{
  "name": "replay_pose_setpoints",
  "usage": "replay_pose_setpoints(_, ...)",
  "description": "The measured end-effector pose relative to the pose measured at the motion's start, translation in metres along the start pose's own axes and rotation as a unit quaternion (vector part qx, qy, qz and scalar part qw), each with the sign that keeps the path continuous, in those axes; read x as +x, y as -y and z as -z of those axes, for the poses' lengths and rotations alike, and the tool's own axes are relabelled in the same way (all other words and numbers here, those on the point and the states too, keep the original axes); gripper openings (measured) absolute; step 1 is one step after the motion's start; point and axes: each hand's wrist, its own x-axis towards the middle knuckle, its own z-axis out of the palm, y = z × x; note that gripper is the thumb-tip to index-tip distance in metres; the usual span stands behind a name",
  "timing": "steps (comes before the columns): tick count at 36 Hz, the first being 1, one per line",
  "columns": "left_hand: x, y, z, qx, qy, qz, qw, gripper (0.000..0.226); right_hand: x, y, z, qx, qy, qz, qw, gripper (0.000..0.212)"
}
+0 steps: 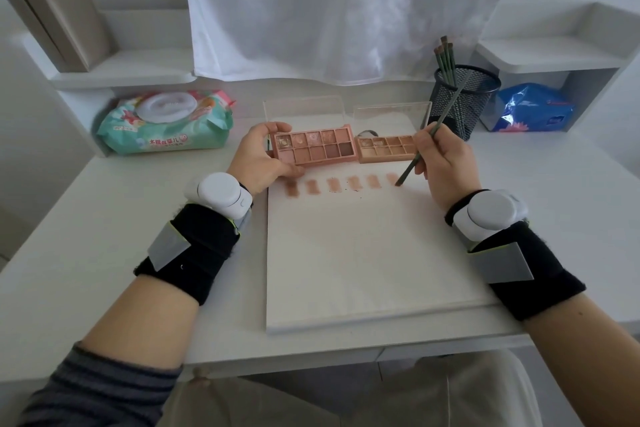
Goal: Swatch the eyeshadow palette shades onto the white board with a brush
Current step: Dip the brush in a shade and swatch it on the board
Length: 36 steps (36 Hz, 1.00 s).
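Mint-green plastic wraps the pack of wet wipes [166, 123] at the left of the frame, on the white desk [104, 218]. Right of it, near the centre, the left hand [259, 156] curls round the left end of the pink eyeshadow palette [314, 146], thumb on the near edge, fingers over the far edge, clear lid standing open. A smaller peach palette [386, 149] lies just beside it to the right. Both sit at the top of the white board [363, 253], which fills the middle of the frame. Below the palettes runs a row of swatches [341, 184], darker brown at the left, paler pink toward the right. At centre right, the right hand [446, 163] pinches the green brush [420, 149] pencil-fashion, tip resting at the row's rightmost mark. Upper right, a black mesh pot [465, 97] holds more brushes, with a blue bag [533, 107] beyond.

Judging by this, a swatch is being laid or finished. Next the brush must lift, load from an unswatched pan, and mark bare board right of the row or begin a second row beneath.
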Motion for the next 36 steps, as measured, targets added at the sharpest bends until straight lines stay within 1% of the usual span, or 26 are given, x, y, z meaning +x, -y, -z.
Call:
replay_pose_setpoints(3, 0.000, 0.000, -0.001, -0.001, 0.001, 0.001, 1.000, 0.066, 0.000, 0.001, 0.000, 0.015, -0.014, 0.007, 1.000, 0.025)
replay_pose_setpoints(10, 0.000, 0.001, -0.001, -0.005, 0.002, 0.001, 1.000, 0.065, 0.001, -0.001, -0.001, -0.004, 0.014, -0.010, 1.000, 0.025)
replay_pose_setpoints(16, -0.001, -0.001, -0.001, 0.001, 0.003, -0.002, 1.000, 0.065, 0.001, 0.000, 0.000, 0.016, -0.007, -0.004, 1.000, 0.027)
replay_pose_setpoints(21, -0.001, -0.001, -0.001, 0.008, 0.000, 0.000, 1.000, 0.065, 0.000, -0.001, -0.001, 0.005, 0.009, -0.006, 1.000, 0.026)
replay_pose_setpoints(26, 0.002, 0.002, 0.006, 0.013, -0.009, 0.003, 1.000, 0.063, 0.001, 0.001, 0.000, 0.007, -0.020, -0.006, 1.000, 0.025)
replay_pose_setpoints(30, 0.004, 0.003, 0.009, 0.023, -0.010, 0.008, 1.000, 0.063, 0.001, 0.001, -0.001, 0.001, -0.001, -0.011, 1.000, 0.024)
replay_pose_setpoints(33, 0.007, 0.006, 0.014, 0.020, 0.008, 0.022, 1.000, 0.062, 0.002, -0.002, -0.001, -0.011, 0.010, -0.014, 1.000, 0.024)
replay_pose_setpoints(36, 0.009, 0.006, 0.019, 0.065, 0.019, 0.021, 0.997, 0.068, 0.002, -0.001, 0.000, -0.009, 0.004, -0.012, 1.000, 0.028)
